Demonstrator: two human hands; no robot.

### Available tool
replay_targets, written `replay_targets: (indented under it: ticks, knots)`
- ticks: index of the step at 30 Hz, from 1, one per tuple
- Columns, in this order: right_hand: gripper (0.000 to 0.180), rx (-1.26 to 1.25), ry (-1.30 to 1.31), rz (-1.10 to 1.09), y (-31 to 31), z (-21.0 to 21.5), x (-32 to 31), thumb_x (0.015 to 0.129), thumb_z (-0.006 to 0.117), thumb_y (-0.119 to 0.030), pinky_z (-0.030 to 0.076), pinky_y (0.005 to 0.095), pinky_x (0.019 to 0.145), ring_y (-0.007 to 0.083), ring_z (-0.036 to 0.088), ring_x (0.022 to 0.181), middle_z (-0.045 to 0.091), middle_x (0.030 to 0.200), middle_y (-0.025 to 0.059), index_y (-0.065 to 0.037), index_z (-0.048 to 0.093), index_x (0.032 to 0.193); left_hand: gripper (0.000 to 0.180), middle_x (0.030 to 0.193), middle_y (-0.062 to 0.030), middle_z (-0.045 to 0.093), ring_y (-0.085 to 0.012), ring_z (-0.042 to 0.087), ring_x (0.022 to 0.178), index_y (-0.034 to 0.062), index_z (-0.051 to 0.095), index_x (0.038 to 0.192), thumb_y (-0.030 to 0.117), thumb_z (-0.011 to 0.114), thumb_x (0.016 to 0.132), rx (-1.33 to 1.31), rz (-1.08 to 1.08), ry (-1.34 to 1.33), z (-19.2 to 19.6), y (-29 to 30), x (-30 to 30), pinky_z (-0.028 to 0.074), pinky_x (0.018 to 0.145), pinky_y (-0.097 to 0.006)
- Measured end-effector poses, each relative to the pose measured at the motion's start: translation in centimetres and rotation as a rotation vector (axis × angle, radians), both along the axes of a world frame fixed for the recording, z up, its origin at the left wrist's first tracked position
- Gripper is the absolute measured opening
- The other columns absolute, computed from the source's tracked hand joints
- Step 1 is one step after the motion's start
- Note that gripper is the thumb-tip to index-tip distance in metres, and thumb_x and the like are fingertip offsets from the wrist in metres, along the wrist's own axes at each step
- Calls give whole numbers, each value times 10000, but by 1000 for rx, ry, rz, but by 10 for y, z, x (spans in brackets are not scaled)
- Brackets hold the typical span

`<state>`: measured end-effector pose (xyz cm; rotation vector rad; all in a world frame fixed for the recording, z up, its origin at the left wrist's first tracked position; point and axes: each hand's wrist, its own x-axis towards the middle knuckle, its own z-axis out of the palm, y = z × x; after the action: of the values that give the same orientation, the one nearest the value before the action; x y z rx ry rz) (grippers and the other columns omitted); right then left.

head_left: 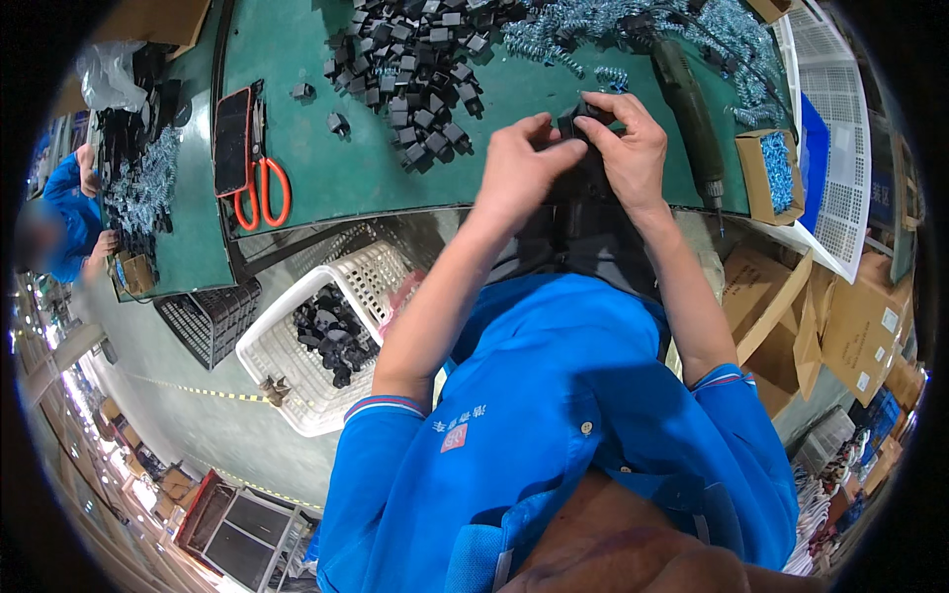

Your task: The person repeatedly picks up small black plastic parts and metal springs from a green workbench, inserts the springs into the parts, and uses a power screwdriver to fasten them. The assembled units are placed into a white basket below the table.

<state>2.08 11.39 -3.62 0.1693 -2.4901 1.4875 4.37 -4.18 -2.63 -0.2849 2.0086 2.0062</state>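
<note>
Near the table's front edge, both of my hands meet at a small black plastic part (570, 125). My left hand (519, 166) is closed, with thumb and forefinger at the part's left side. From the right, my right hand (633, 146) pinches it between thumb and fingers. The fingers cover much of the part, so its full shape is hidden. Left of my hands lies a heap of small black block-shaped parts (425, 109), with a couple of loose ones beside it. A dark power screwdriver (682, 114) lies to the right, its bit sticking out past the table edge.
Light-blue coiled pieces (554, 40) cover the green table's (326, 183) far side. Orange-handled scissors (262, 188) and a phone (233, 143) lie left. A small carton (759, 178) stands right. Below the table is a white basket (287, 385) holding black parts. A co-worker (64, 222) works far left.
</note>
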Motion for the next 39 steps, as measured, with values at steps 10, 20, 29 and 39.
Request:
replay_targets:
  ticks: [10,20,29,39]
  knots:
    - [206,-361,-57,24,-12,36,24,755,754,-6,500,271,703,136,640,826,678,900,62,1,703,955,283,1134,-89,655,-179,641,1019,-1,580,1215,158,572,981,985,43,-366,9,-10,22,541,904,-321]
    - [186,-46,52,176,12,59,45,782,750,-38,500,283,656,173,636,762,644,839,101,15,678,946,363,1201,-78,638,-161,631,1040,7,553,1311,132,593,973,871,128,-142,4,6,49,536,908,-308]
    - [191,-275,-71,-1,6,47,71,822,712,-38,460,271,605,141,554,657,634,820,83,18,634,986,304,1120,-61,657,-149,647,965,-1,591,1226,152,615,965,945,-29,-270,9,6,53,551,848,-298]
    - [207,-268,-52,114,19,42,63,852,670,-35,514,308,683,210,656,769,662,881,118,11,618,1047,322,1039,-46,676,-123,627,914,-51,653,1173,9,679,858,358,-29,-43,44,-1,26,520,820,-275]
